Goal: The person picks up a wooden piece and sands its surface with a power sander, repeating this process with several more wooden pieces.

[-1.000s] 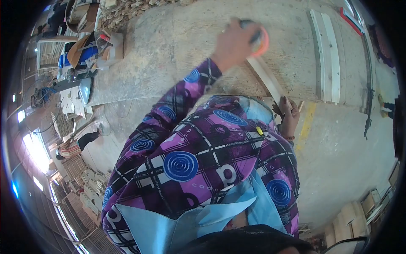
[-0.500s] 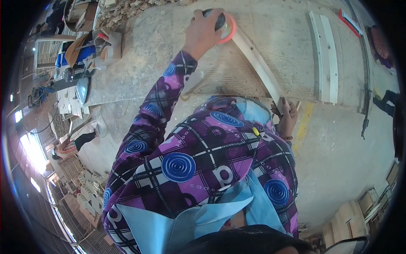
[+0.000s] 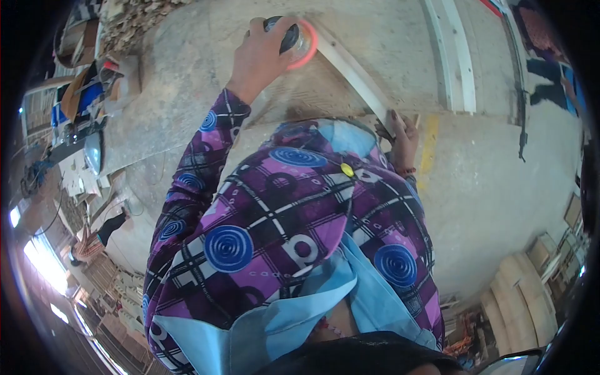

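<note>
My left hand [image 3: 265,53] is wrapped over the black top of a round palm sander [image 3: 306,47] with an orange-red rim. The rim lies against the far part of a long pale wooden strip [image 3: 355,75], which slants down toward me. At its near end, my right hand [image 3: 403,139] grips the strip between thumb and fingers, close to my body. The sander's underside is hidden.
Two more pale strips [image 3: 451,53] lie on the worn work surface [image 3: 187,81] to the right. A dark bar [image 3: 520,94] lies beyond them. Scrap wood [image 3: 134,25] is piled at the far left. Another person [image 3: 94,244] is at the left, and curved panels [image 3: 519,300] stand lower right.
The view has shifted, so the surroundings sit further left and higher. Against the strip, my left hand and the sander have come a little nearer to me; my right hand keeps its grip.
</note>
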The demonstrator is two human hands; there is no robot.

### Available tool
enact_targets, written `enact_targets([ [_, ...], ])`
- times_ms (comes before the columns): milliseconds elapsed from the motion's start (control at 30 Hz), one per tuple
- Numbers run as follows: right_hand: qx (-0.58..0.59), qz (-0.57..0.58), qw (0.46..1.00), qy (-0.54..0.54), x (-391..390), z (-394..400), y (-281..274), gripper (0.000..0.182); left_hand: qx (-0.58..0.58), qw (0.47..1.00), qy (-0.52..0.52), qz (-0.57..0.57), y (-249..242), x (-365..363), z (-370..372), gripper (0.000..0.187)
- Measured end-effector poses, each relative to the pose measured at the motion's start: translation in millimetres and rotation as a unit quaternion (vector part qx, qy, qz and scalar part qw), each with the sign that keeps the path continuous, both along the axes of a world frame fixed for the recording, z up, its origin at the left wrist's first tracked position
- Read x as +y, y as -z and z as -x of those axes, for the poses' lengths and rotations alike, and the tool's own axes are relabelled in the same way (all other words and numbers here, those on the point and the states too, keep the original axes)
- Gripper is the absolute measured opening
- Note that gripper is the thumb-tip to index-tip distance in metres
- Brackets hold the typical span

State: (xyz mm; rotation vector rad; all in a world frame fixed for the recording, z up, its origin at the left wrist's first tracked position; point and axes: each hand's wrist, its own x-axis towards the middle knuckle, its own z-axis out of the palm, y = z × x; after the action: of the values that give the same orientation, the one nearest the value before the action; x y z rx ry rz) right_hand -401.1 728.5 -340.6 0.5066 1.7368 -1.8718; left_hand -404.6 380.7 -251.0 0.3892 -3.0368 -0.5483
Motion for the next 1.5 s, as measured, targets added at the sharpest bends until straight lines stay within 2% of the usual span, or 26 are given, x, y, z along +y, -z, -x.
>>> enact_targets([
  [67,-0.012,-0.003,1.000,-0.009,-3.6,4.7,-11.5,0.041,-0.007,1.000,0.005,-0.004,-5.5,6.0,-4.0,0.062],
  [167,-0.054,0.082,0.995,0.011,2.8,11.5,-28.4,0.049,0.005,1.000,-0.009,-0.017,-12.9,2.8,-16.4,0.067],
  [300,-0.046,0.097,0.993,-0.050,14.8,27.6,-41.9,0.058,0.016,0.998,-0.055,-0.031,-17.9,-15.1,-48.8,0.074],
  [333,-0.051,0.147,0.987,-0.049,14.8,35.3,-52.1,0.047,0.014,0.997,-0.074,-0.031,-14.8,-19.4,-57.5,0.075],
  [433,0.107,0.084,0.984,-0.111,1.1,50.6,-65.0,0.032,-0.005,0.991,-0.132,-0.019,-10.4,-22.4,-75.4,0.076],
  [467,0.159,-0.024,0.972,-0.170,-0.7,57.8,-76.0,0.026,-0.013,0.989,-0.144,-0.024,-11.1,-22.3,-81.2,0.076],
  [500,0.242,-0.086,0.941,-0.218,-5.6,66.3,-81.0,0.028,-0.022,0.987,-0.158,-0.029,-11.1,-22.2,-86.3,0.075],
  [567,0.402,-0.202,0.841,-0.301,-8.6,81.8,-82.0,0.032,-0.017,0.984,-0.177,-0.019,-5.1,-16.2,-94.0,0.075],
  [667,0.456,-0.300,0.772,-0.326,-2.0,102.5,-55.2,0.035,0.000,0.980,-0.197,-0.041,0.6,-6.7,-99.6,0.074],
  [767,0.447,-0.288,0.780,-0.329,-21.3,114.0,-52.2,0.039,0.014,0.977,-0.208,-0.053,4.0,5.7,-98.3,0.073],
  [867,0.476,-0.366,0.707,-0.374,-51.7,121.4,-16.6,0.045,0.017,0.975,-0.216,-0.057,4.5,12.1,-95.7,0.073],
  [967,0.476,-0.424,0.670,-0.380,-69.1,109.8,-17.2,0.052,0.013,0.973,-0.226,-0.045,10.1,15.7,-93.9,0.073],
  [1067,0.487,-0.433,0.669,-0.357,-65.6,106.8,1.0,0.054,0.008,0.973,-0.229,-0.039,9.5,19.8,-92.1,0.073],
  [1367,0.539,-0.411,0.660,-0.324,-78.9,95.2,5.0,0.056,0.006,0.974,-0.223,-0.038,14.7,13.6,-93.0,0.073],
  [1500,0.520,-0.431,0.619,-0.401,-93.0,108.9,-1.7,0.050,0.004,0.976,-0.216,-0.038,15.5,11.3,-93.9,0.073],
])
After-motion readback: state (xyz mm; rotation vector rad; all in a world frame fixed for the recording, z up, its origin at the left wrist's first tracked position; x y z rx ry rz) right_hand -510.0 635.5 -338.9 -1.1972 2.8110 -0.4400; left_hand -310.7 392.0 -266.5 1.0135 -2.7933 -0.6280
